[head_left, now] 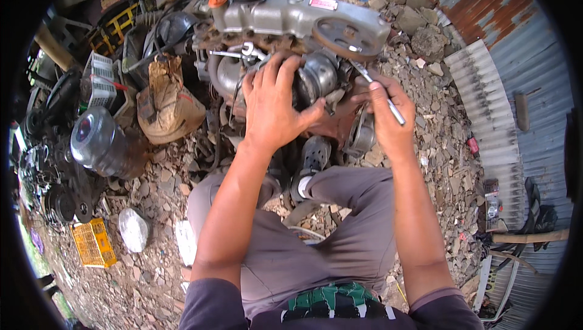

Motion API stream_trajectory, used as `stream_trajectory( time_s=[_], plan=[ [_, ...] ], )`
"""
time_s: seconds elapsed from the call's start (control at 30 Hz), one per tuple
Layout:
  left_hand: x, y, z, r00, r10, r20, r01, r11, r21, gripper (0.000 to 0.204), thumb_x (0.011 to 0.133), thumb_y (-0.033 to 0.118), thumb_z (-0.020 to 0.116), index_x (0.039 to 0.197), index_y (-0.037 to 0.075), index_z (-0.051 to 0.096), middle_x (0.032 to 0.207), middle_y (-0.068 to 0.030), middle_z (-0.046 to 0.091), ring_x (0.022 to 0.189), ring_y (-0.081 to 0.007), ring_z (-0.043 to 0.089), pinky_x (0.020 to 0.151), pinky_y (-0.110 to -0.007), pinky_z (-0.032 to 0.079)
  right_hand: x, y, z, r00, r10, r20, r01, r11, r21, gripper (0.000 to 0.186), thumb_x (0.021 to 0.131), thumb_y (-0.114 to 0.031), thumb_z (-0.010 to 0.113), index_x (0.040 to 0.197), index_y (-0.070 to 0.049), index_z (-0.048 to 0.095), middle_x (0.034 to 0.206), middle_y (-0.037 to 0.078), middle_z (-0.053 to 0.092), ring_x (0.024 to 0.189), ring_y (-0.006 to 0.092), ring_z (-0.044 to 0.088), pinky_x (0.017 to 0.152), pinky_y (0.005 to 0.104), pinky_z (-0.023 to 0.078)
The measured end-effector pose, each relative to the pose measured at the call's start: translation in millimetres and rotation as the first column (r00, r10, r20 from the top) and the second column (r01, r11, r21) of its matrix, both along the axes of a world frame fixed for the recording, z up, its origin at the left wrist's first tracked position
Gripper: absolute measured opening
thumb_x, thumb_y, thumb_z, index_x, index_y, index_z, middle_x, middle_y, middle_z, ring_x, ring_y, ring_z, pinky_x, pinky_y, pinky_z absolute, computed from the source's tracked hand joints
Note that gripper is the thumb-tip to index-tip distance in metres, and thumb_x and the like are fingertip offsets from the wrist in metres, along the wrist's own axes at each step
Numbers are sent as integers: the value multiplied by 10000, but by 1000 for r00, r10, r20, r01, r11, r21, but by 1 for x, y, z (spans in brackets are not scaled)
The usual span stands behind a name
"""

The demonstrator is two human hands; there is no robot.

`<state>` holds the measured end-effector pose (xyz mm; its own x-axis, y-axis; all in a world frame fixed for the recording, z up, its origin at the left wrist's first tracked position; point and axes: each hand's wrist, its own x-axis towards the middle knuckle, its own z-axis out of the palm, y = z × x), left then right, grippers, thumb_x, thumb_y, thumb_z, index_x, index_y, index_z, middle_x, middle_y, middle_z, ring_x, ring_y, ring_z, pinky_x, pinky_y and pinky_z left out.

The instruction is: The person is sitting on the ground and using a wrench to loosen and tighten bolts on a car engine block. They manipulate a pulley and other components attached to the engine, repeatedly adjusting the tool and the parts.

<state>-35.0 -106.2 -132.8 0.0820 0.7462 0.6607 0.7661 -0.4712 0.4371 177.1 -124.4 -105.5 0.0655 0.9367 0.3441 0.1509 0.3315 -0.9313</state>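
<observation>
At twelve o'clock sits one engine (261,17), with one pulley (345,37) at one o'clock and one open-ended wrench (249,52) at eleven. Of two hands, the left hand (270,108) has fingers spread over the engine, its grip impossible to tell; the right hand (393,132) curls closed around one slim silver tool (362,71) at two o'clock, pointing toward eleven, long axis eleven to five.

Your arms (229,214) reach up from the lower edge. Your left hand (271,102) spreads at upper centre, back up, thumb out rightward; your right hand (392,108), right of centre, curls closed.
</observation>
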Motion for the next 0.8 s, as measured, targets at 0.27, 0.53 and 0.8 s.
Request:
stream_trajectory(
  time_s=[0.27,0.53,0.8],
  plan=[
    [1,2,-6,999,-21,26,22,1000,-11,777,665,440,805,1320,147,508,1339,-145,509,1253,-355,489,1104,-572,273,-3,10,-2,998,-31,48,28,998,56,302,1025,-179,565,1224,40,624,962,67,720,808,91,657,670,217,458],
    [-1,-1,-3,1000,-4,22,5,999,-41,763,693,409,811,1335,145,493,1374,-101,500,1252,-368,495,1109,-577,282,20,-27,-2,939,-145,313,157,987,-14,298,1027,-142,549,1256,34,622,918,66,714,799,118,676,690,251,504],
    [1,1,-5,999,-15,42,18,998,-58,812,662,431,808,1353,147,488,1361,-168,489,1270,-385,483,1109,-617,261,-11,-8,1,986,-95,135,91,995,40,325,1033,-161,547,1267,58,604,1105,140,703,908,147,690,802,270,522]
  ],
)
